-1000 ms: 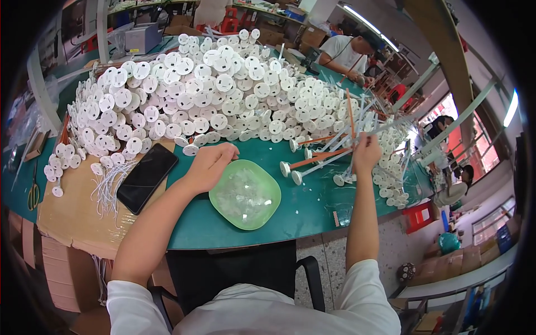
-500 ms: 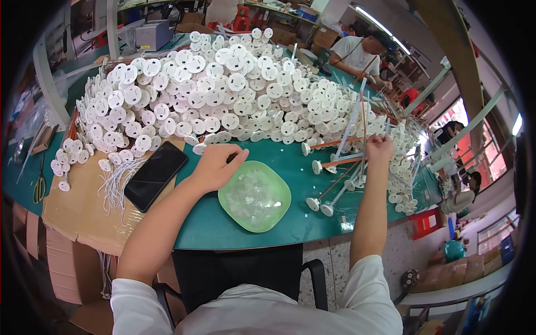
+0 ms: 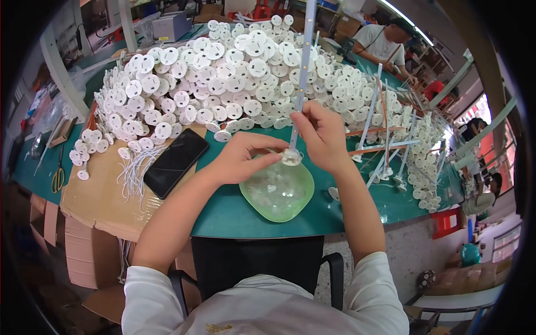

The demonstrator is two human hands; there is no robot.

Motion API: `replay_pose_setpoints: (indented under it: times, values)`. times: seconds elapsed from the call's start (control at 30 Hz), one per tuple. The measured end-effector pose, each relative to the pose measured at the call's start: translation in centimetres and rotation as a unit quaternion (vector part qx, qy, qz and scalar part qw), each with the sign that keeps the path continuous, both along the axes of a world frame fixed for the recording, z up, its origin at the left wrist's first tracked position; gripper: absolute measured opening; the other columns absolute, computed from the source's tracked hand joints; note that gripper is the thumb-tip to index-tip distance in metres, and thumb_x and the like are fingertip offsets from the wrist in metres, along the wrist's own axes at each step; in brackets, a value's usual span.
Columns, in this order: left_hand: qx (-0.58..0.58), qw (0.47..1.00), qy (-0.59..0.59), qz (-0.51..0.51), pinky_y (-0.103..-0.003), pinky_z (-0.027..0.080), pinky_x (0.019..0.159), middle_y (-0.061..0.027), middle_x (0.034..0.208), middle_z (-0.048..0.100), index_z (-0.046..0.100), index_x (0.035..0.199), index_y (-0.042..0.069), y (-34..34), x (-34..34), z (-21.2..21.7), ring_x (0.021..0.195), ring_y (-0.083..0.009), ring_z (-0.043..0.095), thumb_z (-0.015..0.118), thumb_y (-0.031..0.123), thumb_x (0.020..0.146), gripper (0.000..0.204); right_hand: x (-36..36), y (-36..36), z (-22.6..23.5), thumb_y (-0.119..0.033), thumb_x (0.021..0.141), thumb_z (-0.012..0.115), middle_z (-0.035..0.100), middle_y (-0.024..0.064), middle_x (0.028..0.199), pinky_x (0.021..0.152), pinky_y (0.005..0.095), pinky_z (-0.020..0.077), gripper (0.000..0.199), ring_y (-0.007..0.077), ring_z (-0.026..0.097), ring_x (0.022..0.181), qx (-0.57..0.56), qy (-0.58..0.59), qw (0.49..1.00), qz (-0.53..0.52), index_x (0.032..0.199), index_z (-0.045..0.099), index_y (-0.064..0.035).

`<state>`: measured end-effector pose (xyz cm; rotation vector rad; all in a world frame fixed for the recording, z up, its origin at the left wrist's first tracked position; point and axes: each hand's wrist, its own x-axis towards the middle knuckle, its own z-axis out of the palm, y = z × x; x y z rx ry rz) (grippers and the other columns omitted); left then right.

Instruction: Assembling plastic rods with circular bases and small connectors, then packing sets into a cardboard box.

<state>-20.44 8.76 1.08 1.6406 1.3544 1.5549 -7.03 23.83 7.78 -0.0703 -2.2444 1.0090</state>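
My right hand (image 3: 325,137) is closed round an LED strip (image 3: 305,67), a long pale strip with small yellowish lights, held upright. At its lower end is a round whitish base (image 3: 291,158), over the far side of a green bowl (image 3: 277,219). My left hand (image 3: 240,159) pinches the left edge of this base between thumb and forefinger. Whether a small clear piece is also between those fingertips, I cannot tell. Small clear plastic pieces (image 3: 272,190) lie in the bowl.
Behind my hands rises a large heap of white round-ended strips (image 3: 223,78); more strips (image 3: 385,145) lie to the right. A black phone (image 3: 176,163) and white wires (image 3: 131,180) lie on cardboard at left, scissors (image 3: 58,177) farther left. A co-worker (image 3: 385,43) sits at the far right.
My right hand has come from the strips at right to the bowl, bringing one LED strip. My left hand has moved to its base. The whole view has shifted somewhat.
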Motion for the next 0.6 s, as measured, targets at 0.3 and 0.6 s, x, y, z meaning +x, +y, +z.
replay_pose_setpoints:
  times: [0.3, 0.6]
  values:
    - [-0.039, 0.982, -0.167, -0.079, -0.030, 0.053, 0.091, -0.0109, 0.108, 0.070, 0.062, 0.123, -0.005, -0.5, -0.3, 0.6, 0.099, -0.0146, 0.066, 0.065, 0.004, 0.091, 0.033, -0.9, -0.5, -1.0, -0.010, 0.099, 0.054, 0.063, 0.0053, 0.078, 0.057, 0.0220, 0.0463, 0.014, 0.0079, 0.058, 0.064, -0.193, 0.006, 0.981, 0.034, 0.105, 0.060, 0.0007]
    - [-0.022, 0.971, -0.239, -0.008, -0.032, 0.055, 0.089, -0.0147, 0.110, 0.069, 0.059, 0.124, -0.006, 0.5, -0.7, -0.6, 0.098, -0.0193, 0.068, 0.059, 0.005, 0.095, 0.031, 0.2, -0.3, -3.8, 0.000, 0.068, 0.079, 0.069, 0.0125, 0.085, 0.057, 0.0279, 0.0532, 0.037, 0.0186, 0.067, 0.068, 0.263, 0.156, 0.952, 0.009, 0.103, 0.068, 0.0033]
